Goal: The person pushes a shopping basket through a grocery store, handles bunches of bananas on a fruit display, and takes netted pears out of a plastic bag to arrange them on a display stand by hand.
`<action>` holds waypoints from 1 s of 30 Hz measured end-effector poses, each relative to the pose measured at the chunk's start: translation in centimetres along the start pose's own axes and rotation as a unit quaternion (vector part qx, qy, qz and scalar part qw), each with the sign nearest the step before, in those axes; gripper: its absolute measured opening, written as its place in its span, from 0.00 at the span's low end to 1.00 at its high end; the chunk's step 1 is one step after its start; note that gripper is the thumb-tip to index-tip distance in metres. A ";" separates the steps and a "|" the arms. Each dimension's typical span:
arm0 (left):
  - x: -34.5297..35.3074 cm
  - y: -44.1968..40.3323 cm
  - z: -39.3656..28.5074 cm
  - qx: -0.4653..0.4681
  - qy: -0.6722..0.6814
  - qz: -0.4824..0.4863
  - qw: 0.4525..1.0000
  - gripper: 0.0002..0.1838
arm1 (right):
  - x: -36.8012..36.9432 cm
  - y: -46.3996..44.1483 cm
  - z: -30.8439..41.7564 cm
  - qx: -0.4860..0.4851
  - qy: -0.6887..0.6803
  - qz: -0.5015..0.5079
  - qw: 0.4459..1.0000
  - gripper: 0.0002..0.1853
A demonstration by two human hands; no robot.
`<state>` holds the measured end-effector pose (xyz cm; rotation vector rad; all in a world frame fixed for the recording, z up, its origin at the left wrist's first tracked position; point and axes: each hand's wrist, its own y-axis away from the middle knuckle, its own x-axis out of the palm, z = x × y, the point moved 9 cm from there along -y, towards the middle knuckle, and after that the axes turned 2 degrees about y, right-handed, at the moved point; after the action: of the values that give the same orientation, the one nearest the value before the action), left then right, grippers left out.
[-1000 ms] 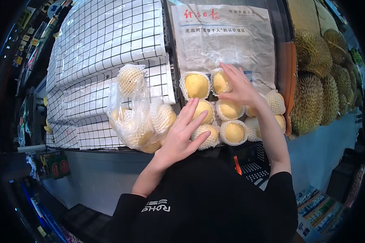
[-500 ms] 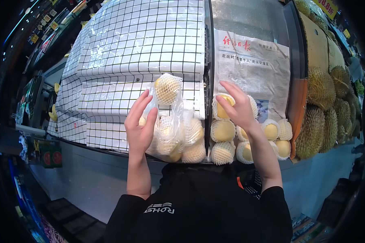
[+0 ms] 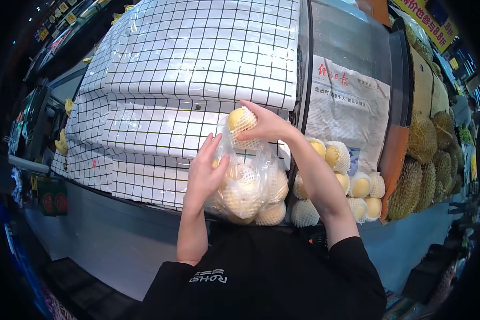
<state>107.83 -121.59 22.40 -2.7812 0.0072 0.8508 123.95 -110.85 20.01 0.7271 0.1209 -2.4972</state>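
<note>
My right hand (image 3: 264, 125) wraps round a yellow round fruit in a white foam net (image 3: 242, 124), above the mouth of a clear plastic bag (image 3: 250, 184). Several more netted fruits show through the bag or sit beside it, such as a netted fruit (image 3: 272, 214) at its lower right. My left hand (image 3: 205, 173) is at the bag's left side, thumb and fingers apart. Whether its fingertips touch the plastic is hard to tell.
White checked plastic sheeting (image 3: 197, 58) covers the stepped stand. To the right, several netted fruits (image 3: 360, 185) sit by a newspaper (image 3: 346, 101) behind a dark divider (image 3: 302, 80). Durians (image 3: 410, 184) are piled at the far right, past a cardboard edge (image 3: 396, 154).
My right hand has moved left from the fruits by the newspaper and closed round the netted fruit above the bag. My left hand stays beside the bag. The view has shifted.
</note>
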 end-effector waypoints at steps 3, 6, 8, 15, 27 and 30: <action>0.4 0.4 1.3 -0.011 0.018 0.001 1.000 0.27 | 0.1 0.6 0.9 -0.011 0.001 0.005 1.000 0.56; 0.6 0.4 2.1 -0.009 0.033 -0.001 0.999 0.26 | 0.6 2.1 1.8 -0.058 0.039 -0.018 0.997 0.54; 0.6 0.5 2.3 -0.009 0.049 -0.004 0.999 0.25 | -0.2 3.2 2.7 -0.045 0.037 -0.068 0.996 0.56; 0.1 0.7 2.0 -0.016 0.057 -0.049 0.997 0.18 | -2.3 5.3 -0.2 -0.017 -0.116 -0.161 0.980 0.57; -2.1 1.4 -5.5 0.179 0.180 0.010 0.967 0.19 | 0.7 5.6 3.6 -0.097 0.150 -0.103 0.978 0.51; 1.4 1.9 -9.0 0.250 0.090 0.204 0.942 0.22 | 0.8 5.4 3.6 -0.127 0.169 -0.107 0.971 0.52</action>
<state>113.77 -125.34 28.44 -2.3801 0.7446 0.5652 124.44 -116.69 22.96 1.0691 0.6616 -2.4667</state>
